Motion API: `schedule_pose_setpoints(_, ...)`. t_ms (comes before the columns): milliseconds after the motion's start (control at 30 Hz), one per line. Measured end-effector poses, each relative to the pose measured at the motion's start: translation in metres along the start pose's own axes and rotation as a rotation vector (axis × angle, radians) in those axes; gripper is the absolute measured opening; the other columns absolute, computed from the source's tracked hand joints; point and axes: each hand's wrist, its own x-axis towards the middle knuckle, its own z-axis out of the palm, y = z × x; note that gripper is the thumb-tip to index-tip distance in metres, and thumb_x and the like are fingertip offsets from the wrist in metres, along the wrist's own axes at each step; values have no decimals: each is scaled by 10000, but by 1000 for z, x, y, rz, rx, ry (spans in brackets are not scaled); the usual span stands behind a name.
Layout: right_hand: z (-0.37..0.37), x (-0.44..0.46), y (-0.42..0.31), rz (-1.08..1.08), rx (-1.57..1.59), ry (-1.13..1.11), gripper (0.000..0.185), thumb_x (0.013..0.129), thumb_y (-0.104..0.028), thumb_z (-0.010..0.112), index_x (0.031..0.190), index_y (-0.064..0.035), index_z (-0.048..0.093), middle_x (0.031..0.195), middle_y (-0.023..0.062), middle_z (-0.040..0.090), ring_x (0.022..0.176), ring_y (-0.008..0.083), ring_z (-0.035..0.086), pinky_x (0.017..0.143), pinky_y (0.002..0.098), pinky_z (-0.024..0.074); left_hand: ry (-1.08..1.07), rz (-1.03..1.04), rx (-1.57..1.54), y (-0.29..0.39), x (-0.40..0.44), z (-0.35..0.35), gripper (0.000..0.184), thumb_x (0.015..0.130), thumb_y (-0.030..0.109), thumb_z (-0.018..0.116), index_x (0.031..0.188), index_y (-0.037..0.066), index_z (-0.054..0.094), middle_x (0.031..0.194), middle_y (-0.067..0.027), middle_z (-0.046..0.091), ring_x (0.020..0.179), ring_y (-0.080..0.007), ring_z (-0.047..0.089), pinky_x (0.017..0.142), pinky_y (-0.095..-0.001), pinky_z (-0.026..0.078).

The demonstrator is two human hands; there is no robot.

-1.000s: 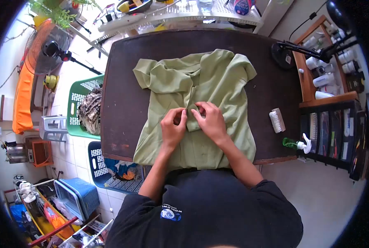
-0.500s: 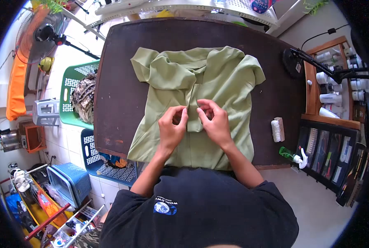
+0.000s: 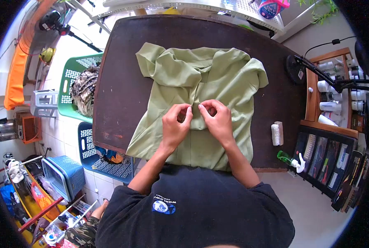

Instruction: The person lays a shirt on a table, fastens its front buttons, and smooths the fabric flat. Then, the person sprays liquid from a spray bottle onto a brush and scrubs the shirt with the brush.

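Garment: one light green cloth shirt (image 3: 230, 91), short-sleeved, laid out on the counter, neck end away from the wearer of the black printed T-shirt (image 3: 217, 202), lower end toward that person; the upper left part lies in loose folds.
Left hand: the left hand (image 3: 176, 124), thumb and forefinger pinched on the shirt's front edge, other fingers curled.
Right hand: the right hand (image 3: 218, 124), thumb and forefinger pinched on the same edge; fingertips just beside those of the left, a narrow gap between. Whether a button sits there cannot be told.
Counter: dark brown, broad, worn along its near edge (image 3: 118, 91).
Brush: one white-bristled brush with a pale brown back (image 3: 277, 133), right of the shirt, apart from it.
Bottle: one green see-through bottle with a white trigger head (image 3: 283, 156), near right corner.
Lamp: one black lamp with a round base (image 3: 295, 69), far right.
Drawers: one black drawer unit with clear fronts (image 3: 322, 159), beside the counter, right.
Baskets: one green perforated plastic basket (image 3: 64, 97) holding patterned cloth (image 3: 84, 91); one dark blue perforated plastic basket (image 3: 85, 144), nearer; both left.
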Motion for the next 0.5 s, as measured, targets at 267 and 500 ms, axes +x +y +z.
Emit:
schedule_pose_setpoints(267,-3,1,0,28,64,-62,119,971,-84,775,1042,9,794,868,20,747,691,94,566,631,249,472,-2,-7,5,4,4,3,99,973,44,754,1053,-7,780,890,-49,742,668,-124,585,618,-274,491)
schedule_pose_setpoints(500,2,4,6,46,206,-46,133,978,-81,764,1063,14,802,866,18,757,681,88,561,622,244,469,4,-13,-7,1,5,4,108,966,32,760,1061,-12,785,922,-61,755,668,-134,598,613,-279,498)
